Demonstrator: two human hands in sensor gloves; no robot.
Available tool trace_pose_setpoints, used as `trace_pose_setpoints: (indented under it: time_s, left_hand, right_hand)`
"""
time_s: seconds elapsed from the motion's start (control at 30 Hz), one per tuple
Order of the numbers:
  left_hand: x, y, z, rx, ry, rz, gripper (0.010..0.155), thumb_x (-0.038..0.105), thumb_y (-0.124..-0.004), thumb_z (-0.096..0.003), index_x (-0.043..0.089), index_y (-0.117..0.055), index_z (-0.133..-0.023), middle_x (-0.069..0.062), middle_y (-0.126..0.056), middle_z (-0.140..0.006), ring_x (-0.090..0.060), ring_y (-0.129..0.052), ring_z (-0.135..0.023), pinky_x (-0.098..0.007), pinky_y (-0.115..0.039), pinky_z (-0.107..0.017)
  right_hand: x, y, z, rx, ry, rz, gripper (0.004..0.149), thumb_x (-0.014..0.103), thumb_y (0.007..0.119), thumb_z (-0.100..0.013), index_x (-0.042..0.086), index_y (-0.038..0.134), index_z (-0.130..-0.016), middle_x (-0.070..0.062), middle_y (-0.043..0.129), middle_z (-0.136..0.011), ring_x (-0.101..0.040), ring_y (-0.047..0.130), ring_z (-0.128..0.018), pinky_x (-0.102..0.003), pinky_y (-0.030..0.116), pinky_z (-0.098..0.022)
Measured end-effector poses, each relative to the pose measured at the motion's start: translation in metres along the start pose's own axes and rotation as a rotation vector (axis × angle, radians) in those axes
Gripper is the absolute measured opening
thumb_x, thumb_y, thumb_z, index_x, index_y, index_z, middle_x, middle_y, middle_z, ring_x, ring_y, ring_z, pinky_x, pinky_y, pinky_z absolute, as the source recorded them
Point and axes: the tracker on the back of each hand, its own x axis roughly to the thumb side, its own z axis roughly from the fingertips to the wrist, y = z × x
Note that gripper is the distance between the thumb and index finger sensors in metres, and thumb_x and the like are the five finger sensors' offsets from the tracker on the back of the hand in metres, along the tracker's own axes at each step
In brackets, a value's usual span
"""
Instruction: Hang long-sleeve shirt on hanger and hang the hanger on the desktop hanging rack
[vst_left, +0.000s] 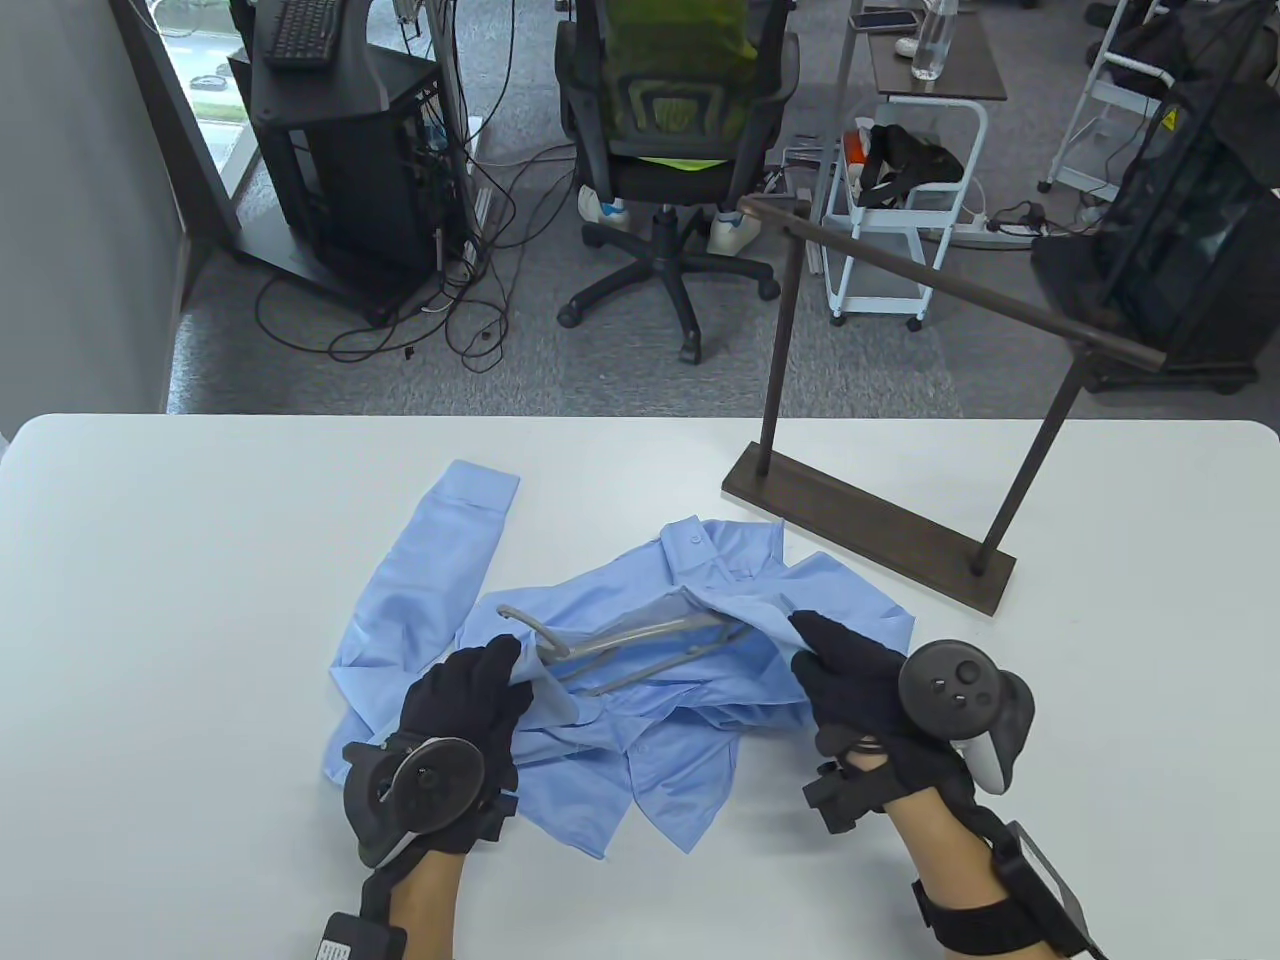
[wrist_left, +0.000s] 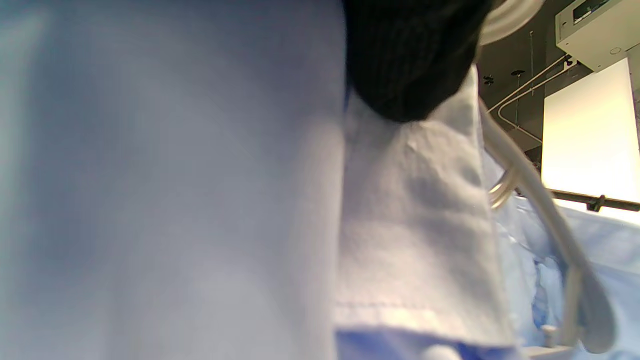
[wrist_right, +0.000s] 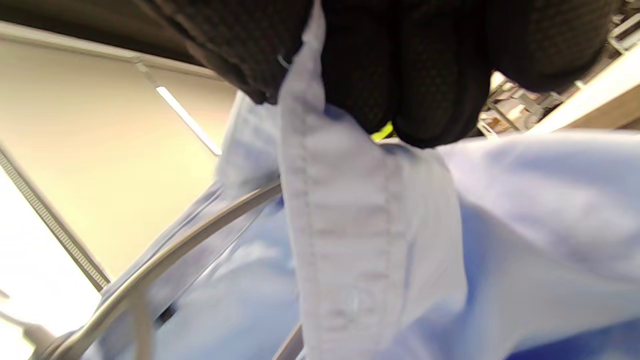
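Note:
A light blue long-sleeve shirt (vst_left: 640, 720) lies crumpled on the white table (vst_left: 200, 560), one sleeve (vst_left: 430, 570) stretched to the far left. A grey hanger (vst_left: 620, 645) lies on it, its right end under the fabric and its hook pointing left. My left hand (vst_left: 480, 690) pinches a shirt edge (wrist_left: 415, 220) just beside the hanger's hook (wrist_left: 530, 175). My right hand (vst_left: 845, 670) pinches the shirt's front placket (wrist_right: 340, 240) at the hanger's right end. The hanger's arm (wrist_right: 165, 265) shows below it. The dark wooden rack (vst_left: 870, 530) stands at the back right.
The rack's rail (vst_left: 950, 285) slants out over the far table edge. Beyond the table are an office chair (vst_left: 680, 150), a black computer stand (vst_left: 340, 150), a white cart (vst_left: 900, 200) and floor cables.

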Motion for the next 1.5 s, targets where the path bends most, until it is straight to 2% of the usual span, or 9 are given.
trace_pose_setpoints:
  time_s: [0.47, 0.6, 0.73, 0.83, 0.93, 1.07, 1.17, 1.3, 1.5]
  left_hand:
    - [0.024, -0.025, 0.004, -0.091, -0.022, 0.155, 0.06, 0.036, -0.092, -0.0372, 0.017, -0.079, -0.092, -0.008, -0.091, -0.08, -0.027, -0.106, -0.053, -0.057, -0.085, -0.055]
    - [0.022, -0.026, 0.005, -0.109, -0.031, 0.178, 0.059, 0.036, -0.092, -0.0377, 0.018, -0.079, -0.093, -0.007, -0.089, -0.081, -0.026, -0.105, -0.056, -0.058, -0.081, -0.059]
    - [0.021, -0.027, 0.004, -0.131, -0.053, 0.195, 0.059, 0.036, -0.091, -0.0383, 0.021, -0.078, -0.093, -0.005, -0.088, -0.084, -0.026, -0.104, -0.06, -0.058, -0.076, -0.063]
    - [0.021, -0.026, 0.004, -0.138, -0.06, 0.197, 0.059, 0.036, -0.091, -0.0384, 0.021, -0.078, -0.093, -0.005, -0.088, -0.084, -0.025, -0.103, -0.061, -0.058, -0.075, -0.064]
    - [0.021, -0.026, 0.003, -0.142, -0.072, 0.203, 0.059, 0.036, -0.091, -0.0383, 0.022, -0.078, -0.094, -0.005, -0.088, -0.084, -0.025, -0.104, -0.061, -0.058, -0.075, -0.064]
    - [0.024, -0.024, 0.004, -0.135, -0.098, 0.205, 0.059, 0.036, -0.091, -0.0383, 0.022, -0.078, -0.093, -0.004, -0.088, -0.084, -0.025, -0.104, -0.062, -0.057, -0.075, -0.065]
    - [0.026, -0.021, 0.004, -0.109, -0.111, 0.183, 0.059, 0.036, -0.091, -0.0382, 0.023, -0.077, -0.094, -0.004, -0.088, -0.085, -0.024, -0.104, -0.064, -0.057, -0.074, -0.066]
    - [0.023, -0.015, 0.005, -0.064, -0.091, 0.156, 0.064, 0.041, -0.089, -0.0392, 0.025, -0.072, -0.098, -0.004, -0.081, -0.095, -0.027, -0.099, -0.08, -0.062, -0.066, -0.069]
    - [0.013, -0.008, 0.005, -0.033, -0.064, 0.166, 0.079, 0.052, -0.088, -0.0367, 0.026, -0.061, -0.106, -0.008, -0.057, -0.113, -0.037, -0.07, -0.106, -0.068, -0.047, -0.072]
  right_hand:
    - [0.055, 0.088, 0.047, 0.246, -0.247, 0.141, 0.055, 0.029, 0.091, -0.04, 0.008, 0.082, -0.09, -0.014, 0.097, -0.063, -0.038, 0.101, -0.053, -0.055, 0.084, -0.041]
    - [0.06, 0.097, 0.053, 0.314, -0.264, 0.146, 0.056, 0.03, 0.091, -0.04, 0.007, 0.082, -0.09, -0.015, 0.097, -0.063, -0.039, 0.101, -0.053, -0.056, 0.084, -0.041]
    - [0.059, 0.08, 0.042, 0.462, -0.237, 0.111, 0.065, 0.048, 0.091, -0.039, 0.009, 0.083, -0.091, -0.017, 0.096, -0.069, -0.043, 0.1, -0.057, -0.058, 0.082, -0.043]
    - [0.063, 0.035, 0.031, 0.213, -0.274, 0.013, 0.048, 0.042, 0.092, -0.04, 0.013, 0.096, -0.077, -0.01, 0.102, -0.052, -0.036, 0.103, -0.044, -0.053, 0.085, -0.036]
    - [0.053, 0.005, 0.022, -0.029, -0.284, 0.113, 0.048, 0.037, 0.093, -0.04, 0.015, 0.093, -0.082, -0.012, 0.097, -0.059, -0.039, 0.095, -0.056, -0.057, 0.078, -0.047]
    - [0.011, 0.008, 0.002, 0.181, -0.143, 0.286, 0.07, 0.044, 0.093, -0.04, 0.024, 0.07, -0.103, -0.015, 0.068, -0.101, -0.046, 0.06, -0.098, -0.068, 0.047, -0.07]
    - [-0.016, 0.022, -0.006, 0.252, -0.135, 0.136, 0.059, 0.038, 0.093, -0.04, 0.023, 0.079, -0.096, -0.013, 0.086, -0.085, -0.044, 0.079, -0.087, -0.07, 0.052, -0.067]
    - [-0.031, 0.015, -0.01, 0.112, -0.117, -0.016, 0.047, 0.034, 0.096, -0.037, 0.021, 0.093, -0.082, -0.011, 0.096, -0.066, -0.038, 0.095, -0.064, -0.065, 0.069, -0.057]
    - [-0.044, -0.012, -0.008, -0.048, -0.025, -0.033, 0.047, 0.035, 0.097, -0.036, 0.023, 0.094, -0.082, -0.009, 0.097, -0.064, -0.036, 0.097, -0.058, -0.06, 0.076, -0.051]
